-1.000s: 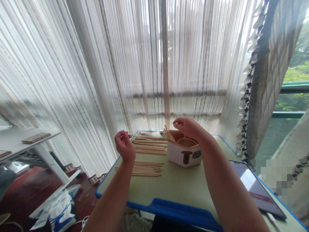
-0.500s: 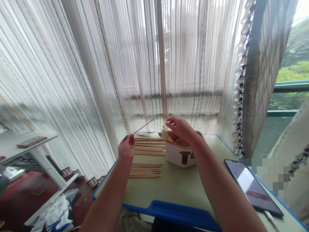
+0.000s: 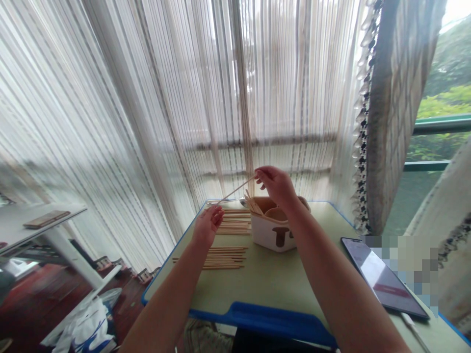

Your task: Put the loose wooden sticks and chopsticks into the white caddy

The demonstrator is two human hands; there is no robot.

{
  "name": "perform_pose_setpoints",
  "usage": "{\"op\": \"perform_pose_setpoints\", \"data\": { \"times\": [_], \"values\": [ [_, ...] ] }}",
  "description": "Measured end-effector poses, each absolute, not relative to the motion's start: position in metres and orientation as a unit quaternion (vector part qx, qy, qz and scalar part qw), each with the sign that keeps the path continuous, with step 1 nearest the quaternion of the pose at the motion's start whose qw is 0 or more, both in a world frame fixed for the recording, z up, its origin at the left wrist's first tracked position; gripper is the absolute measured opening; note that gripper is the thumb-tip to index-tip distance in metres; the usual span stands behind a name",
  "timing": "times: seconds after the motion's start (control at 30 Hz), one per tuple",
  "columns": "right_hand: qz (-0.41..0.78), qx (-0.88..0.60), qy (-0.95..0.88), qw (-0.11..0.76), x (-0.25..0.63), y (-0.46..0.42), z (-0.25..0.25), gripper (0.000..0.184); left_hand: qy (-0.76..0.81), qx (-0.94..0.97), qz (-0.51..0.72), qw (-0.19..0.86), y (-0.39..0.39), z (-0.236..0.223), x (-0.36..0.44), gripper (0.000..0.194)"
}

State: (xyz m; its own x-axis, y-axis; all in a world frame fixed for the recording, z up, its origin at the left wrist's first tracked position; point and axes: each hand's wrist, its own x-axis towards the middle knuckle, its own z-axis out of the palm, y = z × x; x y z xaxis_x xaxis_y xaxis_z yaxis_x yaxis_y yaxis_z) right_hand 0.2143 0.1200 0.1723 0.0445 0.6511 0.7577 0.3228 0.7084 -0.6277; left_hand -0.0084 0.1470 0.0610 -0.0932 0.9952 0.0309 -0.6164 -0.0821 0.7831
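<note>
A thin wooden chopstick (image 3: 237,188) slants in the air between my hands. My right hand (image 3: 277,185) pinches its upper end, above the container. Just at the lower end is my left hand (image 3: 208,225), its fingers loosely apart and not visibly gripping the stick. Under and beside the left hand, more wooden chopsticks lie side by side in a far group (image 3: 235,227) and a near group (image 3: 226,258). The white container (image 3: 267,236) with a brown inside holds several light wooden sticks (image 3: 253,205) and a round brown piece (image 3: 275,214); my right forearm covers part of it.
The pale green table (image 3: 265,284) has a blue edge. A metal spoon (image 3: 243,202) lies at the back. On the right rests a phone (image 3: 382,279) with a white cable (image 3: 414,331). Sheer curtains (image 3: 206,98) hang behind; a white side table (image 3: 44,215) stands left.
My right hand has taken hold of the chopstick's upper end. My left hand has moved right, and its pinch on the lower end has loosened.
</note>
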Motion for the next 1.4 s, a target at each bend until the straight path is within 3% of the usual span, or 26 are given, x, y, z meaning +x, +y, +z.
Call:
{"op": "perform_pose_setpoints", "data": {
  "times": [0.2,0.37,0.53,0.7,0.9,1.2,1.4],
  "values": [
    [-0.058,-0.393,-0.588,0.704,0.249,0.102,0.193,0.029,0.384,0.334,0.653,0.56,0.153,0.053,-0.01,0.019],
    [-0.146,-0.411,-0.536,0.722,0.275,0.088,0.205,0.03,0.464,0.548,0.543,0.436,0.152,0.047,-0.004,0.031],
    [-0.169,-0.427,-0.569,0.682,0.276,0.085,0.206,0.03,0.397,0.778,0.349,0.34,0.139,0.037,0.005,0.026],
    [-0.171,-0.45,-0.59,0.648,0.266,0.085,0.204,0.022,0.376,0.869,0.228,0.226,0.133,0.031,0.003,0.019],
    [-0.16,-0.444,-0.569,0.673,0.266,0.086,0.204,0.025,0.393,0.878,0.149,0.228,0.13,0.033,0.002,0.02],
    [-0.028,-0.419,-0.767,0.485,0.242,0.1,0.189,0.016,0.383,0.889,0.137,0.211,0.131,0.031,0.001,0.017],
    [-0.022,-0.439,-0.814,0.38,0.231,0.104,0.181,0.017,0.384,0.883,0.152,0.221,0.135,0.027,0.001,0.015]
  ]
}}
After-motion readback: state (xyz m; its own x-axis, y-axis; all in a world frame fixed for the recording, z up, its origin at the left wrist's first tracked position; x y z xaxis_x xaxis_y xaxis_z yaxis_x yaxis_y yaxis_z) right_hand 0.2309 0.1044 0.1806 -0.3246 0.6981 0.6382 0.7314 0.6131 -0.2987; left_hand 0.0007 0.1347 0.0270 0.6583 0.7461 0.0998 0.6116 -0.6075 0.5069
